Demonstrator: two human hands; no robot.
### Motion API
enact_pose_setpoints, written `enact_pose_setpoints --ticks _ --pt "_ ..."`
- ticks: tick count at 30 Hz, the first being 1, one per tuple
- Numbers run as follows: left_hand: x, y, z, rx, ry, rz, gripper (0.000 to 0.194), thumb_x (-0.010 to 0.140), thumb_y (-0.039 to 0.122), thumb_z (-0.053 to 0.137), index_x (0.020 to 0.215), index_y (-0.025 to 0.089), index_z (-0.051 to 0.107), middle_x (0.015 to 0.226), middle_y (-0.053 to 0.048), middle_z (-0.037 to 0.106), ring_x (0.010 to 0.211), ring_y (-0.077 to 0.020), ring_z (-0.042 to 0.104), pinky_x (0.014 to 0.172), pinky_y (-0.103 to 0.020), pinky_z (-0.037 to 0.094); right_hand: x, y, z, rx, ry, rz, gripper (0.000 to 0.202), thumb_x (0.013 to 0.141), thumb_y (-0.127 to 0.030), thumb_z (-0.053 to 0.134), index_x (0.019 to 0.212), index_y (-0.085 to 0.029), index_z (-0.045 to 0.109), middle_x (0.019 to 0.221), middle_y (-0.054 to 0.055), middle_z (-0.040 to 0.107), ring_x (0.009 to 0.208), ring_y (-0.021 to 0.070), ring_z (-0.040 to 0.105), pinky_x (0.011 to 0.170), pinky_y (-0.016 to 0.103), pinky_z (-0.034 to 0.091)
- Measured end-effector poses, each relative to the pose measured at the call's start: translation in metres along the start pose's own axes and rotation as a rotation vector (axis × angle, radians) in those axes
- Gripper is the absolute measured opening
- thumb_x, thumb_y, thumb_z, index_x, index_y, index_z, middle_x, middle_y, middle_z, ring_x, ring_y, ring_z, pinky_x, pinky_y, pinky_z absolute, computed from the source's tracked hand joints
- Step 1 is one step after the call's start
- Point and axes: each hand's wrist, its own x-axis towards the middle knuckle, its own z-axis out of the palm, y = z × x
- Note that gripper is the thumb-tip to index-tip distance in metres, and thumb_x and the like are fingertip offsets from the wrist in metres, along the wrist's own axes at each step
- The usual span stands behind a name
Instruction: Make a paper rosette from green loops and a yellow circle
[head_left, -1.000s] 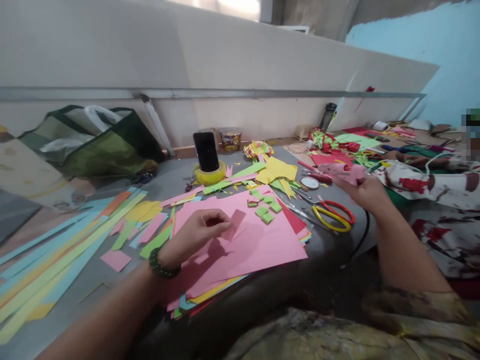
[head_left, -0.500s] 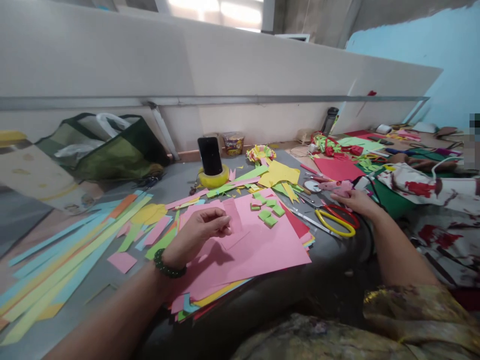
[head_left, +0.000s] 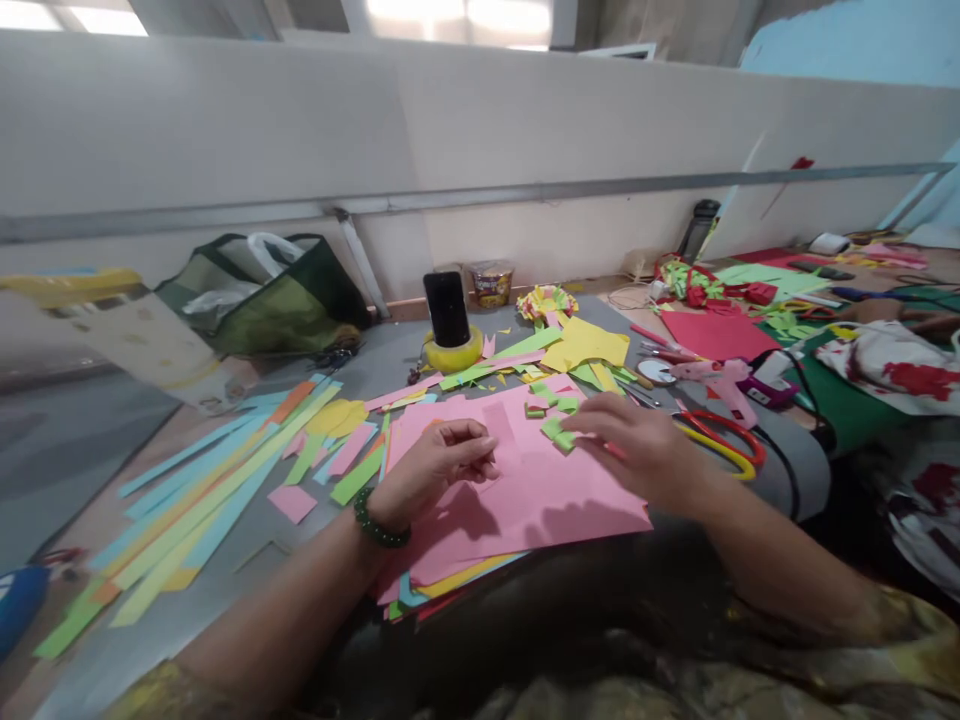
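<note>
My left hand [head_left: 442,462], with a dark green bead bracelet at the wrist, is closed in a pinch above a large sheet of pink paper [head_left: 517,520]. Whatever lies between those fingertips is too small to make out. Just beyond them a pink paper strip [head_left: 501,432] rests on the sheet. My right hand [head_left: 637,445], slightly blurred, hovers at the sheet's right side, fingers curved and apart. Its fingertips are close to several small folded green paper pieces [head_left: 556,432]; contact cannot be made out. A pink glue gun [head_left: 724,383] lies to its right.
Red and yellow-handled scissors [head_left: 739,445] lie right of the sheet. Colored paper strips [head_left: 225,480] spread out on the left. Behind are a phone [head_left: 447,308] on a yellow tape roll [head_left: 454,352], yellow paper [head_left: 586,345], a noodle cup [head_left: 491,283] and a green bag [head_left: 274,310].
My right hand has left the glue gun and moved left to the green pieces. My left hand keeps its pinch over the pink sheet. The camera view has turned left.
</note>
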Motion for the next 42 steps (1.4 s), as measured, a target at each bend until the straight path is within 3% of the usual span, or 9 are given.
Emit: enact_pose_setpoints --ticks 4,9,12,14,18,21,30,36,42 --pt "-0.002 -0.002 0.001 0.017 -0.047 -0.002 0.047 0.053 0.050 0.093 0.063 0.016 0.062 0.056 0.002 0.062 0.054 -0.0100 0.060 0.055 -0.021 0.044 0.018 -0.009 0.044 -0.010 0.043 -0.245 0.022 0.097 -0.008 0.049 0.101 -0.019 0.067 0.085 0.004 0.069 0.067 0.0118 0.062 0.057 0.022 0.046" --pt "-0.001 -0.006 0.000 0.027 -0.019 0.058 0.044 0.056 0.049 0.090 0.064 0.016 0.064 0.056 0.002 0.060 0.054 -0.0094 0.055 0.057 -0.023 0.045 0.020 -0.006 0.057 0.185 0.053 -0.233 0.023 0.100 -0.012 0.048 0.092 -0.019 0.069 0.082 0.004 0.067 0.067 0.0112 0.059 0.060 0.022 0.047" --pt "0.001 -0.007 0.000 0.070 0.029 0.096 0.040 0.059 0.049 0.088 0.062 0.016 0.065 0.057 0.001 0.060 0.056 -0.0110 0.058 0.058 -0.024 0.048 0.019 -0.006 0.061 0.383 0.035 -0.102 0.023 0.103 -0.024 0.051 0.089 -0.019 0.069 0.080 0.005 0.067 0.070 0.0118 0.060 0.063 0.023 0.049" --pt "0.001 -0.008 0.002 0.128 0.077 0.130 0.037 0.060 0.048 0.086 0.064 0.016 0.069 0.058 0.000 0.063 0.057 -0.0126 0.061 0.058 -0.024 0.050 0.020 -0.006 0.064 0.540 0.014 0.092 0.024 0.101 -0.032 0.056 0.084 -0.019 0.068 0.075 0.003 0.065 0.067 0.0117 0.058 0.060 0.023 0.047" --pt "0.000 -0.010 0.004 0.277 0.136 0.228 0.031 0.065 0.046 0.081 0.069 0.017 0.074 0.064 -0.003 0.070 0.058 -0.0141 0.066 0.057 -0.023 0.053 0.024 -0.007 0.067 0.841 -0.068 0.548 0.038 0.086 -0.052 0.070 0.069 -0.018 0.063 0.063 -0.001 0.057 0.054 0.0093 0.045 0.049 0.024 0.036" --pt "-0.001 -0.011 0.003 0.349 0.122 0.265 0.030 0.068 0.046 0.079 0.070 0.016 0.074 0.063 -0.003 0.070 0.056 -0.0149 0.067 0.056 -0.023 0.055 0.028 -0.008 0.066 0.980 -0.126 0.715 0.045 0.075 -0.061 0.075 0.065 -0.018 0.061 0.056 -0.004 0.049 0.051 0.0081 0.038 0.048 0.025 0.031" --pt "0.000 -0.013 0.004 0.387 0.135 0.315 0.020 0.069 0.037 0.073 0.067 0.017 0.072 0.063 -0.002 0.070 0.057 -0.0156 0.070 0.055 -0.022 0.056 0.031 -0.009 0.064 1.061 -0.206 0.879 0.047 0.064 -0.062 0.078 0.062 -0.018 0.061 0.051 -0.007 0.045 0.049 0.0067 0.035 0.047 0.025 0.025" --pt "-0.001 -0.012 0.006 0.421 0.133 0.324 0.018 0.069 0.035 0.070 0.067 0.017 0.072 0.064 -0.003 0.071 0.057 -0.0160 0.069 0.055 -0.023 0.056 0.031 -0.008 0.066 1.073 -0.232 0.892 0.048 0.064 -0.062 0.079 0.062 -0.019 0.058 0.051 -0.006 0.047 0.049 0.0069 0.037 0.046 0.024 0.026" --pt "-0.001 -0.013 0.005 0.460 0.131 0.331 0.016 0.072 0.033 0.070 0.068 0.017 0.072 0.066 -0.003 0.071 0.058 -0.0168 0.069 0.057 -0.024 0.056 0.030 -0.008 0.068 1.072 -0.222 0.867 0.038 0.069 -0.049 0.078 0.062 -0.019 0.056 0.051 -0.007 0.048 0.048 0.0067 0.038 0.046 0.023 0.027"
